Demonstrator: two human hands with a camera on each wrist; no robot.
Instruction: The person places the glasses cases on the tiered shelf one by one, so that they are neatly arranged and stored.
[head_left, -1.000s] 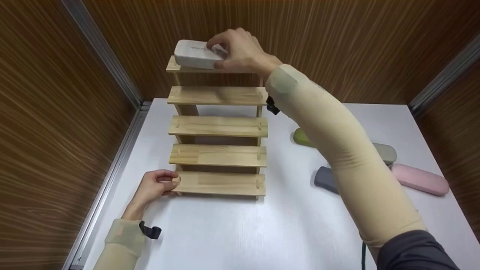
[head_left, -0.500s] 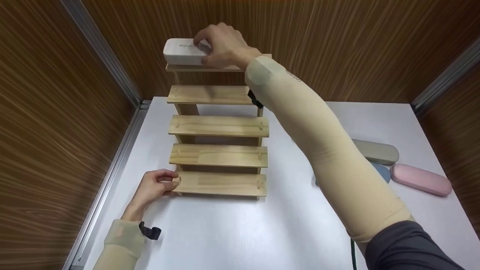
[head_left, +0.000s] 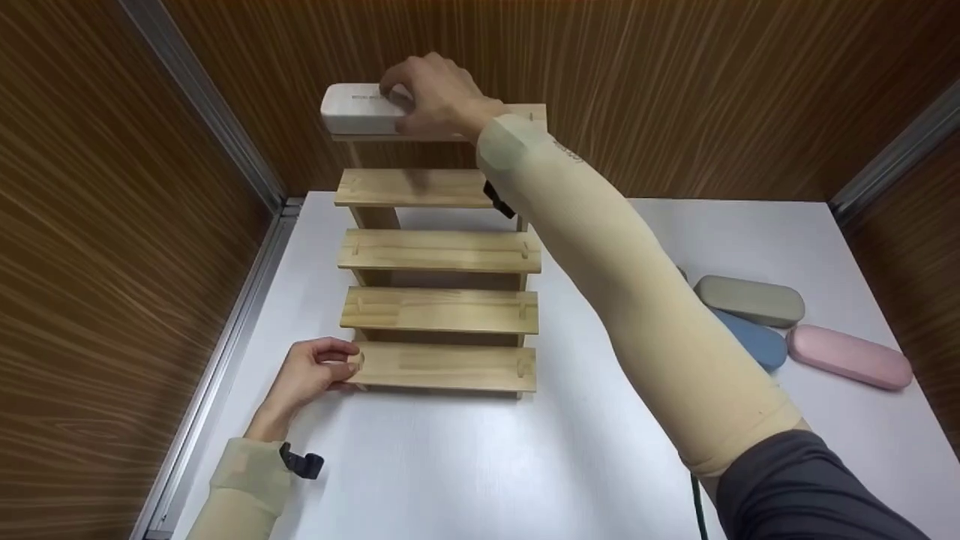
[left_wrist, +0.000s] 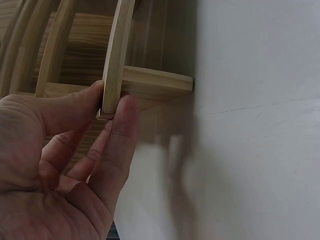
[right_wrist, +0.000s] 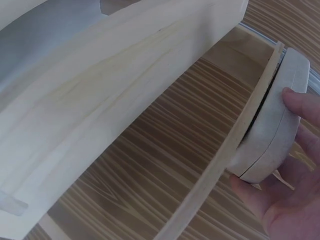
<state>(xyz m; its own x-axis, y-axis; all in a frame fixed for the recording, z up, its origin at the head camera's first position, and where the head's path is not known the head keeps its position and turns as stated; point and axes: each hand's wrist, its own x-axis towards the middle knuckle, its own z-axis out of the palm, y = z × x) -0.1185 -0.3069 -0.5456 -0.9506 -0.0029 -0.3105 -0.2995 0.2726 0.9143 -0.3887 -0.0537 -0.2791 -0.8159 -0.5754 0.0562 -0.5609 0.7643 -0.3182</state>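
Observation:
A white glasses case (head_left: 360, 112) lies lengthwise at the left end of the top tier of a wooden stepped rack (head_left: 442, 251). My right hand (head_left: 439, 94) grips the case from above near its right end; in the right wrist view the thumb and fingers hold the case (right_wrist: 275, 125) right at the board's surface. At the lowest tier's left end, my left hand (head_left: 307, 371) pinches the board's edge. The left wrist view shows thumb and fingertips on either side of that board (left_wrist: 114, 60).
On the white table (head_left: 450, 465), right of the rack, lie a grey-green case (head_left: 750, 298), a blue case (head_left: 759, 341) and a pink case (head_left: 850, 356). My right arm hides part of that area. Wood-grain panels (head_left: 675, 97) enclose the back and sides.
My right hand has moved left with the white case, bringing it to the top tier's left end and slightly lower at the end. My left hand keeps its place on the bottom board.

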